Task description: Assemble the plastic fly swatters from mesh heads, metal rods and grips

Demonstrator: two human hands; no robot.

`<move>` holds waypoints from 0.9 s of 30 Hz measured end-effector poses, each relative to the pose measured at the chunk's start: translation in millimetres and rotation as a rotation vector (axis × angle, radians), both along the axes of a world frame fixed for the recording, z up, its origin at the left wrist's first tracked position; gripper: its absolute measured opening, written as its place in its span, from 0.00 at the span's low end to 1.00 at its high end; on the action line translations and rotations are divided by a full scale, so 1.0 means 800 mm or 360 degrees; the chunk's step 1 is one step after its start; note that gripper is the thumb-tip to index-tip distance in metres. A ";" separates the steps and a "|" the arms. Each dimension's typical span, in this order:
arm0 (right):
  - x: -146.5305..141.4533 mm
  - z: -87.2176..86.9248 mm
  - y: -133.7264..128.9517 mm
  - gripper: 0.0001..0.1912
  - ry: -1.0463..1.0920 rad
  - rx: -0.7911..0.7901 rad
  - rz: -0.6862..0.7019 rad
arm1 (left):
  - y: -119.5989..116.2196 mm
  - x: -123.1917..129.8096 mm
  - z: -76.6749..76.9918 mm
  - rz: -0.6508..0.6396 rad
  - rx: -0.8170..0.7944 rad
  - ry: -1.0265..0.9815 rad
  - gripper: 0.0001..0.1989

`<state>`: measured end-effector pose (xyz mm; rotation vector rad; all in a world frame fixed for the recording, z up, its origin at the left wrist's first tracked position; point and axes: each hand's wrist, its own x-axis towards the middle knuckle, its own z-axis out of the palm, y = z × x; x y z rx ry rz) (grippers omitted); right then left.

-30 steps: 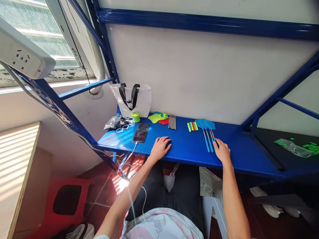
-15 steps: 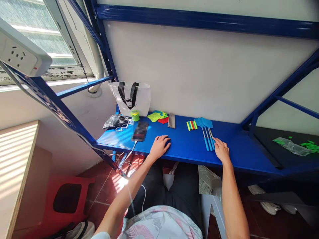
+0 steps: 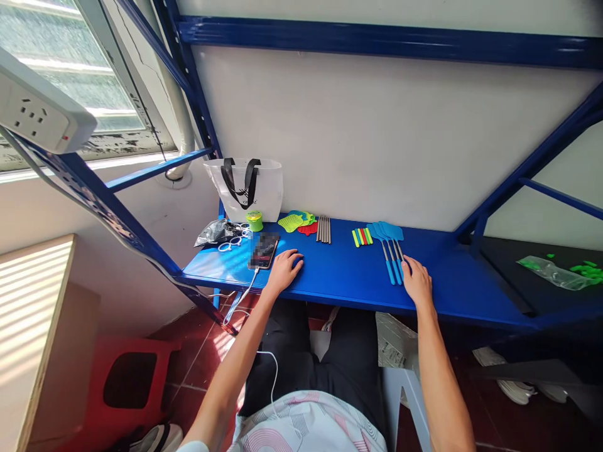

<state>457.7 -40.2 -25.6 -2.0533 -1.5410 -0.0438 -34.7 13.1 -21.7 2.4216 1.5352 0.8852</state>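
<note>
My left hand (image 3: 284,271) rests on the blue tabletop, palm down and fingers loosely spread, just right of a phone (image 3: 267,252) plugged into a white cable. My right hand (image 3: 417,280) is palm down, fingers stretched out, beside the handle of the rightmost of several blue fly swatters (image 3: 392,251); whether its fingertips touch that handle I cannot tell. Left of the swatters lies a row of short coloured handles (image 3: 362,237). Farther left are thin metal rods (image 3: 324,230) and a pile of loose swatter heads (image 3: 294,221) in yellow-green, blue and red.
A white bag with black straps (image 3: 268,188) stands at the back left, behind a green tub (image 3: 254,221) and a grey plastic bundle (image 3: 213,232). Blue frame bars (image 3: 330,34) surround the desk. At far right lies a clear bag (image 3: 553,272) near green pieces.
My left hand has moved left along the tabletop, closer to the phone. My right hand has stayed nearly in place by the swatter handles. The view has shifted slightly.
</note>
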 end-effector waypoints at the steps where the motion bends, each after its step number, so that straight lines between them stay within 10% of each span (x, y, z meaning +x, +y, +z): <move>1: -0.008 0.002 0.000 0.38 -0.0022 -0.0026 -0.0016 | 0.000 0.000 -0.002 -0.0001 0.0010 0.0020 0.17; 9: -0.031 -0.002 -0.001 0.34 -0.0351 -0.0328 0.0108 | -0.002 0.005 -0.004 -0.0001 0.0020 0.0073 0.17; 27: -0.025 -0.006 0.005 0.28 -0.0322 0.0238 0.0209 | -0.002 0.009 -0.009 0.0004 0.0072 0.0062 0.17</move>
